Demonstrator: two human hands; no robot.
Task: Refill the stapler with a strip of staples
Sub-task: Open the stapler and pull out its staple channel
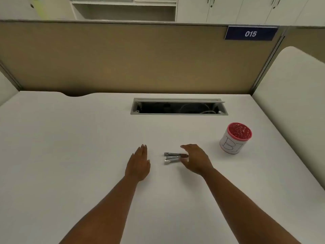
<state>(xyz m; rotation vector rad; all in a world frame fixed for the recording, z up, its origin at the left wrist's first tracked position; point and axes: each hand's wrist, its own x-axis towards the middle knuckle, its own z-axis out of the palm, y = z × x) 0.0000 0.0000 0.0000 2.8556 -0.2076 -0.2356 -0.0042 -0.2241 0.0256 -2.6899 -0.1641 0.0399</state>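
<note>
A small silver stapler lies on the white desk, its two arms spread apart toward the left. My right hand hovers at its right end, fingers relaxed and curved above it, thumb below; it is not clear whether it touches the stapler. My left hand lies flat on the desk to the stapler's left, fingers straight, holding nothing. No staple strip is visible on its own.
A red-rimmed white cup marked with letters stands to the right. An open cable tray slot lies in the desk beyond the hands. A tan partition closes the desk's far edge.
</note>
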